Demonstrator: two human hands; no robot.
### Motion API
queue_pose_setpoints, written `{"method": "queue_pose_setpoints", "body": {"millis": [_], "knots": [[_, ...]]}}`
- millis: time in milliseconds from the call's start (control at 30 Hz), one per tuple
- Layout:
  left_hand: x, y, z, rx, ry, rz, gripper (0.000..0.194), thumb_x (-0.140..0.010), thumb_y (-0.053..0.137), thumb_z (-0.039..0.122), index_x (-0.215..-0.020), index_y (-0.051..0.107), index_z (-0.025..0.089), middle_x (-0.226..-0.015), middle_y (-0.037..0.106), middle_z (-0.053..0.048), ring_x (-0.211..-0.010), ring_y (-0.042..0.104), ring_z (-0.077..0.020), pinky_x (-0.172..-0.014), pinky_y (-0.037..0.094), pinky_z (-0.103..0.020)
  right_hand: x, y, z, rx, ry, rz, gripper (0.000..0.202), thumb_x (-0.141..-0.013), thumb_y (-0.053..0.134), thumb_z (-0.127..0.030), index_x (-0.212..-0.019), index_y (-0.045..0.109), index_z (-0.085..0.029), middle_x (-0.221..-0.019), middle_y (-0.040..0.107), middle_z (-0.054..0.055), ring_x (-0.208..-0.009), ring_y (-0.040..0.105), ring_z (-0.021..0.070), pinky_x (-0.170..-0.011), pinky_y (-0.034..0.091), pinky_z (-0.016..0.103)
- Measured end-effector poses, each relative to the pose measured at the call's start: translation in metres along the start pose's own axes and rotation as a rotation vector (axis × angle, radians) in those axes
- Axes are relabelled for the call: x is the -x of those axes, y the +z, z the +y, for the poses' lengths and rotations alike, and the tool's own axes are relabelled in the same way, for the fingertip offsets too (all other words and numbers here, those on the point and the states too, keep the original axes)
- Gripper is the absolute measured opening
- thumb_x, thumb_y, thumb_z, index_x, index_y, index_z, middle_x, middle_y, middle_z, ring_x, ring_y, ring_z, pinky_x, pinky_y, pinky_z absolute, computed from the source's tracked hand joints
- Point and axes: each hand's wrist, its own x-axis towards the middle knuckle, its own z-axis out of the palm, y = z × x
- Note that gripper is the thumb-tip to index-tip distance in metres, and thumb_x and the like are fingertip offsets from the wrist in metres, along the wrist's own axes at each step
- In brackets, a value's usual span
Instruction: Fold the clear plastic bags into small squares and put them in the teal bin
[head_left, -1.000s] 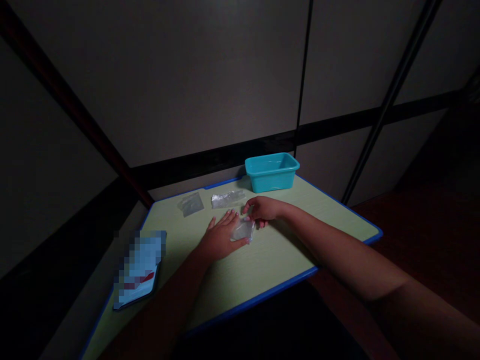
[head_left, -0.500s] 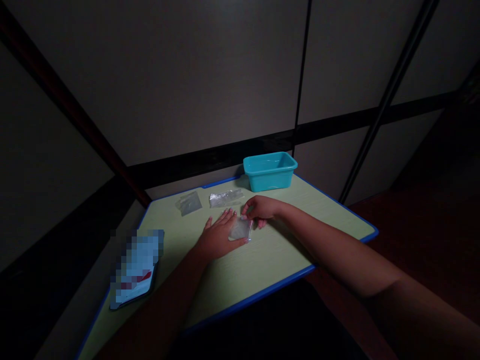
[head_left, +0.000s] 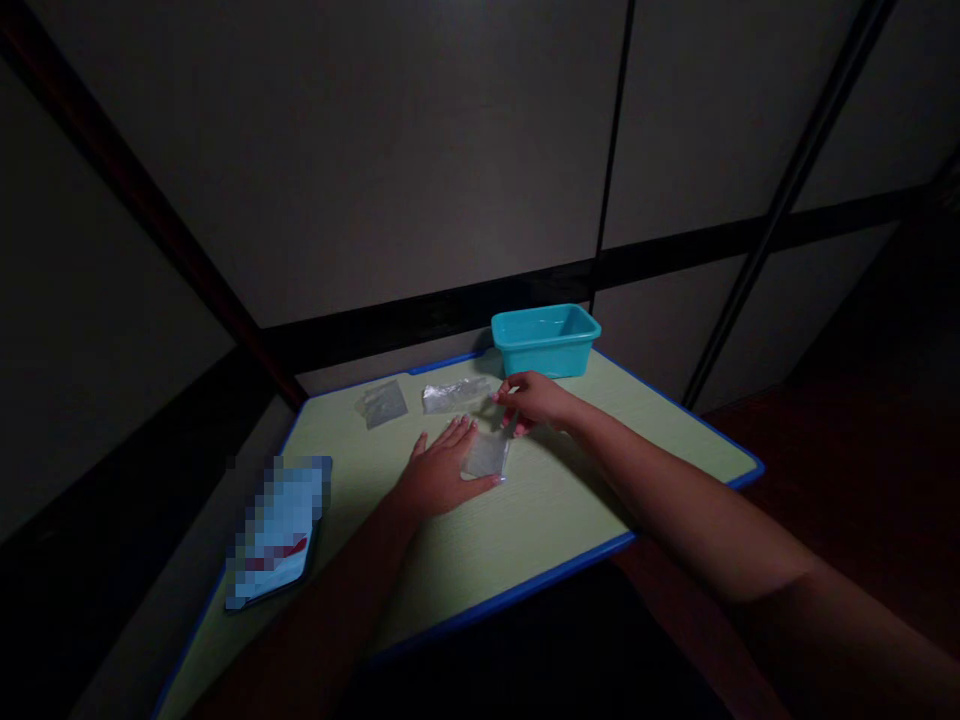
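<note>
On the table lies a small clear plastic bag [head_left: 487, 455], partly covered by my left hand [head_left: 442, 472]. That hand is open and palm down, its fingers spread over the bag's left side and its thumb along the near edge. Just above the bag's far right corner is my right hand [head_left: 538, 402], with thumb and forefinger pinched together and the other fingers curled. Whether anything thin is in the pinch cannot be made out. Its fingertips are close to the right end of a crinkled clear plastic strip [head_left: 454, 396].
Another flat clear plastic piece [head_left: 385, 404] lies at the back left. A turquoise plastic basin [head_left: 546, 352] stands at the back right. At the left edge of the pale blue-edged table [head_left: 435, 570] is a phone-like device [head_left: 281, 530], partly pixelated. Dark panels rise behind.
My right hand has lifted slightly from the bag's far corner, moving away from me. My left hand stays flat on the bag. The whole view has shifted a little.
</note>
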Motion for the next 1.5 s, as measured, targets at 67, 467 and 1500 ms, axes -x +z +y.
{"method": "queue_pose_setpoints", "body": {"millis": [67, 467, 1500], "knots": [[0.0, 0.0, 0.0, -0.002, 0.004, 0.005, 0.084, -0.075, 0.039, 0.07, -0.141, 0.018, 0.022, -0.148, 0.014, -0.008, -0.135, 0.01, -0.027, -0.105, 0.007, -0.054, -0.001, 0.004, 0.001, -0.132, -0.119, -0.047, 0.017, -0.084, 0.054, -0.03, -0.078, 0.051, -0.015, -0.049, 0.06, -0.001, -0.035, 0.053, 0.0096, -0.036, 0.043, 0.018], [-0.001, 0.008, -0.007, 0.076, 0.076, 0.11, 0.076, -0.073, 0.049, 0.063, -0.137, 0.027, 0.029, -0.145, 0.026, -0.007, -0.133, 0.021, -0.0299, -0.104, 0.011, -0.059, -0.003, 0.026, 0.017, -0.257, -0.102, -0.677, 0.043, -0.085, 0.045, -0.049, -0.085, 0.058, -0.008, -0.054, 0.063, 0.005, -0.041, 0.058, 0.0127, -0.044, 0.046, 0.022], [0.004, -0.007, -0.009, 0.114, 0.088, 0.405, 0.037, -0.084, 0.046, 0.04, -0.115, 0.055, 0.021, -0.125, 0.052, -0.01, -0.117, 0.044, -0.0241, -0.1, 0.029, -0.047, -0.007, 0.012, 0.015, 0.033, 0.028, -0.461, 0.025, -0.091, 0.039, -0.033, -0.084, 0.052, -0.013, -0.048, 0.058, -0.002, -0.033, 0.05, 0.0083, -0.037, 0.041, 0.017]]}}
